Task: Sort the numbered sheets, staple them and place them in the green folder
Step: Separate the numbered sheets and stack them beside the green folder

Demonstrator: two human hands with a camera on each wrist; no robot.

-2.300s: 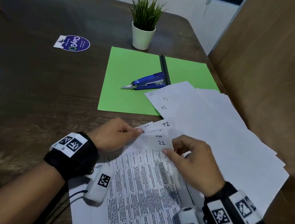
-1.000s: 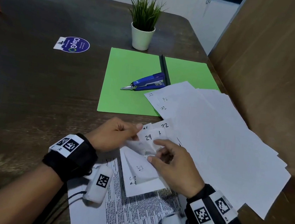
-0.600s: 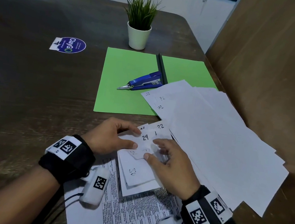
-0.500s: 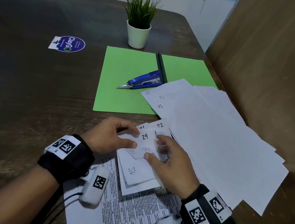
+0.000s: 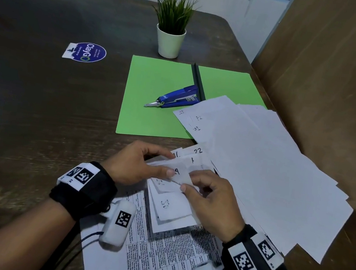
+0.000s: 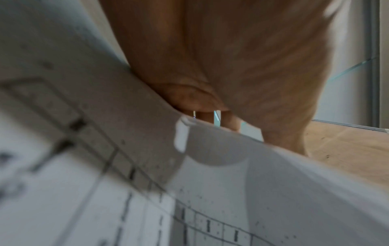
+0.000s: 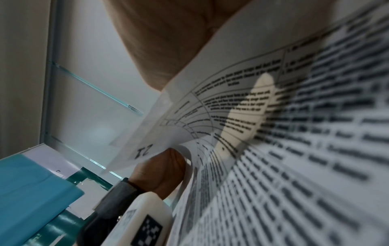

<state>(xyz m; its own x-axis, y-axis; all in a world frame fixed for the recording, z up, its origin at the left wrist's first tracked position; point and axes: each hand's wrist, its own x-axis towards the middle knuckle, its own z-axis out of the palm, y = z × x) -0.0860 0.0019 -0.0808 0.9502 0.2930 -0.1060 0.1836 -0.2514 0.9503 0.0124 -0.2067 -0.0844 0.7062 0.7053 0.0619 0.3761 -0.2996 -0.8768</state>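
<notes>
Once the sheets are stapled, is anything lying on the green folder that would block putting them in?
Yes. The blue stapler lies on the open green folder, beside its black spine, and the fanned white sheets overlap its right half. Both hands pinch the numbered sheets.

A potted plant (image 5: 173, 25) stands on the dark wooden table (image 5: 43, 101), a round sticker (image 5: 85, 52) lying nearby.
</notes>
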